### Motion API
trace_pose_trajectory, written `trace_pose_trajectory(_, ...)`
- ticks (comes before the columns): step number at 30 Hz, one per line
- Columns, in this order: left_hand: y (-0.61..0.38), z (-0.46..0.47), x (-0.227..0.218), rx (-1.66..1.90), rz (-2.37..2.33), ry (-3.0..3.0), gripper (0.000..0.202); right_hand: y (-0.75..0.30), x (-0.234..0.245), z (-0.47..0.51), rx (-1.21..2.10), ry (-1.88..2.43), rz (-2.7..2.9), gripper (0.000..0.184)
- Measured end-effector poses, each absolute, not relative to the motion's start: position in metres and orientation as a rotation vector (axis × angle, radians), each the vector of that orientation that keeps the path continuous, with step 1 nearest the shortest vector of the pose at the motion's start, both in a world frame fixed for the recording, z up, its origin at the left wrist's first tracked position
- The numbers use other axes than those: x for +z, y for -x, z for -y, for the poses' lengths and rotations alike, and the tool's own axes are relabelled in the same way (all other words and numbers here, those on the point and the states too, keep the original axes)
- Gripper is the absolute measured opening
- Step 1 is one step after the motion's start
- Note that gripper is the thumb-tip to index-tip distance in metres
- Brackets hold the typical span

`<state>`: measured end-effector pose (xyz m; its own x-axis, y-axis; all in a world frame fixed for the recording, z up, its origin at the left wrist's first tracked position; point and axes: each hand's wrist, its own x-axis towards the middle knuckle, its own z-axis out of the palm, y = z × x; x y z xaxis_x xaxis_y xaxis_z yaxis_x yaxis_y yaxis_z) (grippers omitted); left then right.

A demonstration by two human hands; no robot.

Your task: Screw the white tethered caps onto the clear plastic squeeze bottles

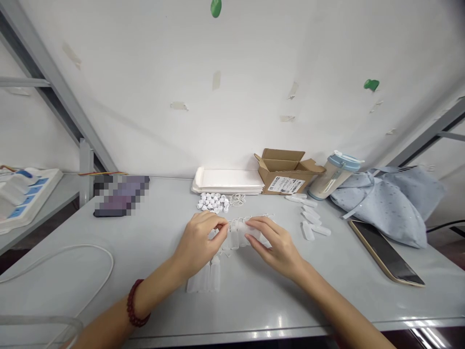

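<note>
**A:** Anything sketchy here?

**B:** Starting with the tabletop [152,232]: shiny, probably slick, so easy to slide stuff around on. Left hand [201,237] at center frame: thumb and index pinched nearly together, maybe on something thin, can't tell. Right hand [278,242], right of center: fingers curled, small gap to the thumb, right by a translucent piece, can't tell if actually gripping. One careless drag and goodbye row of translucent pieces [234,237], mid-frame between both hands. Could also bump the lower pieces [215,276] with the left wrist, just below center. Cords [238,199] above the row: loosely bunched, easy to snag and tangle. White bits [208,199] beside those: easy to scatter with a stray knuckle.

**A:** Yikes. And the hard-to-see stuff?

**B:** Forearms [329,298]: cut off by the bottom edge. Open carton [286,183], right of center: insides mostly hidden behind the front panel. Dark object [121,194] at left: pixelated past recognizing. Contact at the fingertips: too washed-out to call. Cord ends: too tiny, sorry.
</note>
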<state>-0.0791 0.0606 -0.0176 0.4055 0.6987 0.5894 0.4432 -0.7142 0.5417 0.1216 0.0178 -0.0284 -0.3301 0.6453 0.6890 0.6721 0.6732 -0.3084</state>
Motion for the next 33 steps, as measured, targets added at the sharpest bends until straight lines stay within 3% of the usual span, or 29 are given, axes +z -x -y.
trace_pose_trajectory(33,0.076,-0.053,-0.003,0.713,-1.007,-1.874,0.021,-0.115,-0.037,-0.015,0.028,0.906,2.100,0.030)
